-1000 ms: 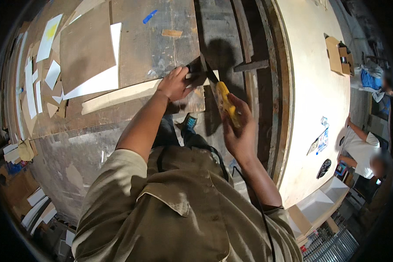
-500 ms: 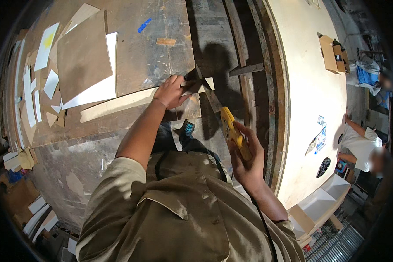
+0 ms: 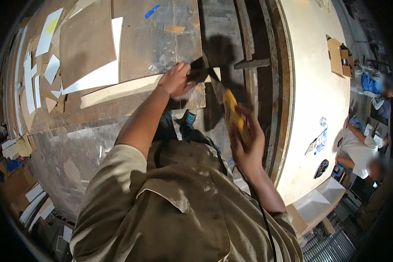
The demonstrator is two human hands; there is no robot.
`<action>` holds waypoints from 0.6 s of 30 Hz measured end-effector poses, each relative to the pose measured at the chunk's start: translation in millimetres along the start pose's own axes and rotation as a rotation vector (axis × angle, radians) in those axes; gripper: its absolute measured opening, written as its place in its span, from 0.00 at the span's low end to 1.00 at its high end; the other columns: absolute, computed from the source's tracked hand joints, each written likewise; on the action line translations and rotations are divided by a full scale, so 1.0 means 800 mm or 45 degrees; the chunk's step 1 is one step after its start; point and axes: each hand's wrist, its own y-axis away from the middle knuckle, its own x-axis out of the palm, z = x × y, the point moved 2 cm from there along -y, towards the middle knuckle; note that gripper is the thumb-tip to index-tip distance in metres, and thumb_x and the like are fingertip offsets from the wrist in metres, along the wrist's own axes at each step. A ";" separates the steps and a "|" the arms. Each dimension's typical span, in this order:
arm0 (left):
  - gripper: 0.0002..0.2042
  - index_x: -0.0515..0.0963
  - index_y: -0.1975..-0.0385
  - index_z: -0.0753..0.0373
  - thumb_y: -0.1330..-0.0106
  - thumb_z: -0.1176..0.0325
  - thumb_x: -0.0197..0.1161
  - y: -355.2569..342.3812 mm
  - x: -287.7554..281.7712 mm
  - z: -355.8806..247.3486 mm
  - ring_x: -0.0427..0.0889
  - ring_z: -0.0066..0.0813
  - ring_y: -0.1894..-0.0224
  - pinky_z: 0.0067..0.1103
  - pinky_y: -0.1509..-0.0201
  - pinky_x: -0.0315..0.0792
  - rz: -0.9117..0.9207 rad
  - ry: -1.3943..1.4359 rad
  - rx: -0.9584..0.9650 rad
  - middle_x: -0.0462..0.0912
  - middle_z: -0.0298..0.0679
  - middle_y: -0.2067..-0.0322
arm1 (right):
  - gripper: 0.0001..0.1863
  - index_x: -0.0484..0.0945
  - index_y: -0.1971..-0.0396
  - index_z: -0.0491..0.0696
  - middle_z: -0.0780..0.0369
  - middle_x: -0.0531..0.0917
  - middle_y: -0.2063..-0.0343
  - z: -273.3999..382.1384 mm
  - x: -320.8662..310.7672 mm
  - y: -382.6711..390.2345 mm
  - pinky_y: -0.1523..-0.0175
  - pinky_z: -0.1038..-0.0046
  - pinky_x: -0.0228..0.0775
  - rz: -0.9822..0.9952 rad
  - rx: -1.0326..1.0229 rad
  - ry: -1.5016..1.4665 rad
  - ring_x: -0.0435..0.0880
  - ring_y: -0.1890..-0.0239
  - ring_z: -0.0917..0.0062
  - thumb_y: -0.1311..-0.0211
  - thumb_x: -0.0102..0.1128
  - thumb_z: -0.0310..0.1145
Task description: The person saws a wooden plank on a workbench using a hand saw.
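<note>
Across the grain: a handsaw (image 3: 229, 102) spans a wooden strip (image 3: 122, 91)

The right hand (image 3: 248, 144) wraps its fingers around the yellow handle; the blade crosses the strip just right of the left hand (image 3: 175, 81), whose bent fingers rest over it at the worktable's (image 3: 155, 48) right edge, their undersides hidden.

Saw handle (image 3: 230, 106): plastic, appears smooth | Saw blade (image 3: 218, 89): metal, finish blurred | Strip (image 3: 122, 91): wood, matt, smooth-faced | Left counter (image 3: 148, 39): wood, matt, scuffed, stained | Right counter (image 3: 314, 87): wood, smooth | Brown panel (image 3: 89, 43): matt, even | Shirt (image 3: 179, 174): cloth, matt, creased | Open box (image 3: 335, 56): cardboard, matt
</note>
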 end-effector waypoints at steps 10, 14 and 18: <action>0.17 0.83 0.56 0.61 0.38 0.56 0.67 0.009 -0.008 0.003 0.68 0.40 0.44 0.31 0.41 0.72 -0.042 -0.102 0.123 0.67 0.41 0.51 | 0.25 0.65 0.37 0.39 0.46 0.77 0.45 0.022 -0.004 0.027 0.36 0.70 0.65 0.059 0.130 -0.067 0.76 0.38 0.64 0.35 0.54 0.19; 0.16 0.85 0.60 0.60 0.38 0.54 0.67 -0.002 -0.011 -0.015 0.68 0.40 0.44 0.31 0.41 0.72 -0.185 -0.135 0.201 0.67 0.41 0.52 | 0.24 0.66 0.39 0.38 0.45 0.77 0.46 -0.008 0.020 -0.035 0.34 0.67 0.64 -0.080 -0.034 0.022 0.76 0.38 0.59 0.36 0.55 0.20; 0.18 0.85 0.56 0.58 0.39 0.53 0.67 0.004 -0.012 -0.005 0.68 0.40 0.45 0.31 0.42 0.71 0.033 -0.105 0.054 0.67 0.41 0.53 | 0.24 0.66 0.38 0.37 0.47 0.77 0.44 0.011 -0.008 0.013 0.34 0.68 0.64 0.041 0.031 0.050 0.76 0.37 0.62 0.35 0.55 0.22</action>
